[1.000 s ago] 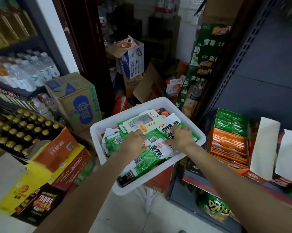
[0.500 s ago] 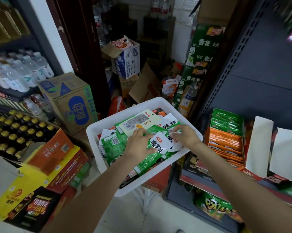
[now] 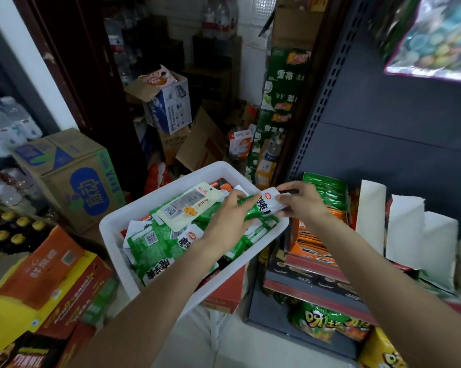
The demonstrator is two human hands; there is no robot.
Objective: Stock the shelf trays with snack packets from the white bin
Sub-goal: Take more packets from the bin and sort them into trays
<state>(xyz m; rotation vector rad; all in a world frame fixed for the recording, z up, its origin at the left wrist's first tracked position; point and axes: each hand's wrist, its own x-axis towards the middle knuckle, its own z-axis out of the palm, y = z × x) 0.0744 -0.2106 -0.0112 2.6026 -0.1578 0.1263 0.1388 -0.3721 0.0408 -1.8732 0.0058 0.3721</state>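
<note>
Both hands point(image 3: 230, 221) point(image 3: 301, 201) hide the gripped packets' point(image 3: 266, 205) number (overlapping).

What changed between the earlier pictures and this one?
Both hands, left and right, gathered green-and-white packets and lifted them right, toward the shelf tray. The white bin and the cream packet stayed put.

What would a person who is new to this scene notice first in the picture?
The eye goes first to the white plastic bin in the middle, heaped with green and white snack packets. Above its right rim, the left hand and right hand grip one bunch of green and white packets. Right of them stands the orange cardboard shelf tray.
</note>
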